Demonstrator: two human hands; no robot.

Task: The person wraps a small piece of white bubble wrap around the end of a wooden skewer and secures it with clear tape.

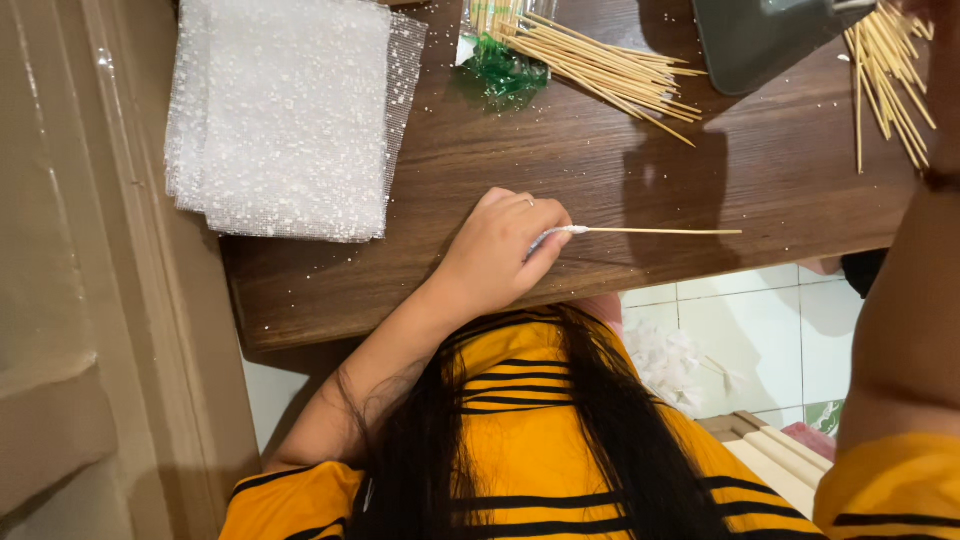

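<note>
- The dark brown wooden desk [600,170] carries everything here.
- A stack of white beaded mesh sheets [285,115] lies at the desk's left edge.
- A clear container [490,15] at the far edge holds thin bamboo sticks [600,65]; more fan out beside it, over green wrapping [505,70].
- The left hand [500,250] rests near the desk's near edge, its fingers [545,240] pinched on the white-wrapped end of a thin bamboo stick [660,231], which points right.
- The right hand is out of view; I cannot tell its fingers' state.
</note>
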